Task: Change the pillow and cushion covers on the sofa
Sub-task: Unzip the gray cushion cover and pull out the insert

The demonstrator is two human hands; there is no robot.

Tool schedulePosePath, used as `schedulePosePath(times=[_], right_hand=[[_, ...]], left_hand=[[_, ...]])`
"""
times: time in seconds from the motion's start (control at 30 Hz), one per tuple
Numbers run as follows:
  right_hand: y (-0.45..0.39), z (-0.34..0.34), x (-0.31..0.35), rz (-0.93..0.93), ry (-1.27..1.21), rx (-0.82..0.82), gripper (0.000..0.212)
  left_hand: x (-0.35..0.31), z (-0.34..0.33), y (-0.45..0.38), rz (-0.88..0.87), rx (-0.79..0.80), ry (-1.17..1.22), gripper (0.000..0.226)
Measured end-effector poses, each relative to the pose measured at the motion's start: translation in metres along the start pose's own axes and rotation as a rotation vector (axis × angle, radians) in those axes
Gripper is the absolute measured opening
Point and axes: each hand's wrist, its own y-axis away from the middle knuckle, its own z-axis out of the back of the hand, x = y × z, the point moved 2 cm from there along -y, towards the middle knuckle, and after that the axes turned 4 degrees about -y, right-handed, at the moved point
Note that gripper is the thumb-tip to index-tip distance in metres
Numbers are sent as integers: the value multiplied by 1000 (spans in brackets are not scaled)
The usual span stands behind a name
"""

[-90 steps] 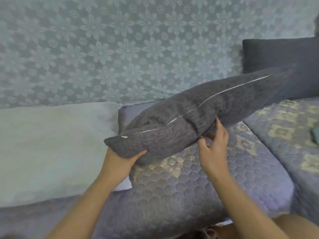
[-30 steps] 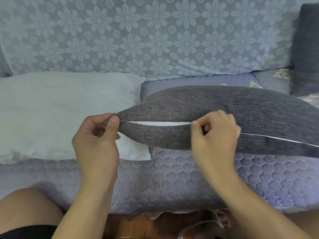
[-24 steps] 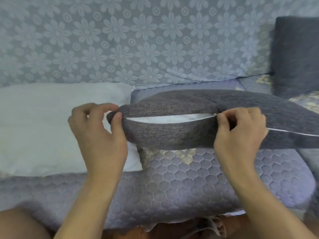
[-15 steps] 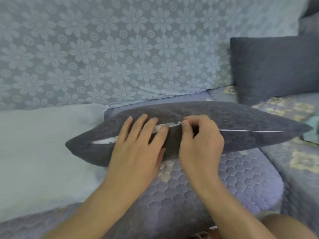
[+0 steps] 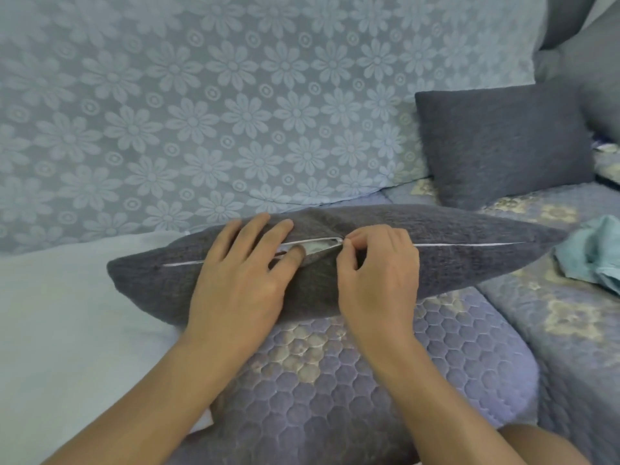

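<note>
Head view: my right hand (image 5: pixel 377 273) is curled, thumb and forefinger pinched together at the zipper line of the grey cushion (image 5: pixel 453 263), right where the gap in the seam ends; the pull itself is too small to make out between my fingertips. My left hand (image 5: pixel 240 280) lies flat on the cushion just beside it, fingers straight and slightly spread, pressing the cover down. My left thumb (image 5: pixel 295 255) rests at the edge of the gap, where a strip of white inner pillow (image 5: pixel 317 246) shows. To the right of my pinch the zipper (image 5: pixel 469 245) runs as a thin pale closed line toward the cushion's far corner; to the left of my flat hand a short pale stretch of it shows as well.

The cushion lies lengthwise across the quilted purple sofa seat (image 5: pixel 369 380), its seam facing up at me. Its left end overlaps a bare white pillow (image 5: pixel 67 313) lying on the seat. Behind it rises the sofa back with its blue daisy-pattern throw (image 5: pixel 201 112). A second grey cushion (image 5: pixel 503 146) leans upright against the back to the right, and a crumpled light-blue cloth (image 5: pixel 593 256) lies at the right edge, just past the cushion's tip.
</note>
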Motion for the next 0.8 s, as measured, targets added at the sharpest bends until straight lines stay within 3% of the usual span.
schedulePosePath(times=[0.17,0.37,0.57,0.8], right_hand=[[3,5,11,-178,-178,87,12],[18,-10,23,-75,-195,93,12],[18,-10,22,-15,-218,24,9],[4,-2,15,41,-49,-30,13]], left_hand=[[-8,5,-3,39,-68,140,30],[-3,-2,2,-29,-272,212,17],[3,-2,1,-47,-229,222,24],[7,-9,-1,-14,-362,290,16]])
